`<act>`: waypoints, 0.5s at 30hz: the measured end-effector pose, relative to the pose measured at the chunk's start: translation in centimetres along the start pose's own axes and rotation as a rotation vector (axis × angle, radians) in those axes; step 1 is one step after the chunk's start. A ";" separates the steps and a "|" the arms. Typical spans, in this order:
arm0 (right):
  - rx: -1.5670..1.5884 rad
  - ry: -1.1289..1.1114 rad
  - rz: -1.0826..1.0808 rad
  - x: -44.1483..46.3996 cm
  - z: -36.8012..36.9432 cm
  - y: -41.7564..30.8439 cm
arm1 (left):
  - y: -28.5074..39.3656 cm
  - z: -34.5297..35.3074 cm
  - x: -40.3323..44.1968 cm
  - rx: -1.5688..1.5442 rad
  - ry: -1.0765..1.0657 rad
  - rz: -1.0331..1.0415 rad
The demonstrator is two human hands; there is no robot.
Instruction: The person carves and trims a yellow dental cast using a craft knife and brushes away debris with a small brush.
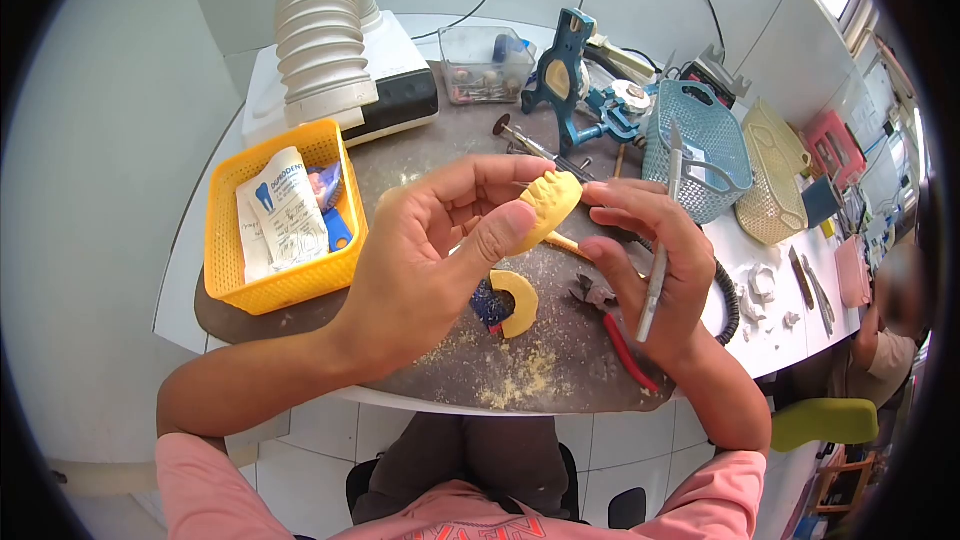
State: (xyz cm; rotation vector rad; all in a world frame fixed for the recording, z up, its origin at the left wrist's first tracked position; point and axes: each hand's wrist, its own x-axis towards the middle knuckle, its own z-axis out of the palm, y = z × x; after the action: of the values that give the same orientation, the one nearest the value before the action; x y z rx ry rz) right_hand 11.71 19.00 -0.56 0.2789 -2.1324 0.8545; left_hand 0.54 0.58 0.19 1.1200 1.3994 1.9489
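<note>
A yellow plaster dental model (pixel 548 204) is pinched between the thumb and fingers of my left hand (pixel 425 240), its row of teeth turned up. My right hand (pixel 655 240) holds a silver scalpel (pixel 657 280), blade pointing up and away from the model. The right index fingertip is close to the model's edge; whether it touches, I cannot tell. Below them, a yellow horseshoe-shaped plaster piece (pixel 520 304) lies on the dark mat, beside a dark blue piece (pixel 490 304). Red-handled pliers (pixel 625 350) rest under my right hand.
Yellow plaster crumbs (pixel 525 375) litter the mat. At left stand a yellow basket (pixel 285 285) with papers and a machine with a ribbed hose (pixel 322 35). A teal articulator (pixel 560 75), blue basket (pixel 695 165) and cream basket (pixel 770 185) are behind. Another person (pixel 885 350) sits at far right.
</note>
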 end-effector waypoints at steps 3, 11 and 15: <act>-0.035 0.019 -0.002 0.2 0.1 -0.1 | -0.3 0.1 0.0 -0.002 -0.028 -0.006; -0.071 -0.079 -0.035 0.0 -0.1 -0.1 | -0.7 0.1 -0.2 0.074 -0.114 0.038; -0.049 -0.074 -0.040 -0.1 -0.3 0.3 | -0.7 0.0 -0.1 0.127 -0.108 0.050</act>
State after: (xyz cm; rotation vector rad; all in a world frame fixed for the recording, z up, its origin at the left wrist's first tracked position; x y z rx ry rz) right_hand 11.83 19.39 -0.63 0.3320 -2.2058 0.7788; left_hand 0.55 0.77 -0.48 1.3098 1.4675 1.8248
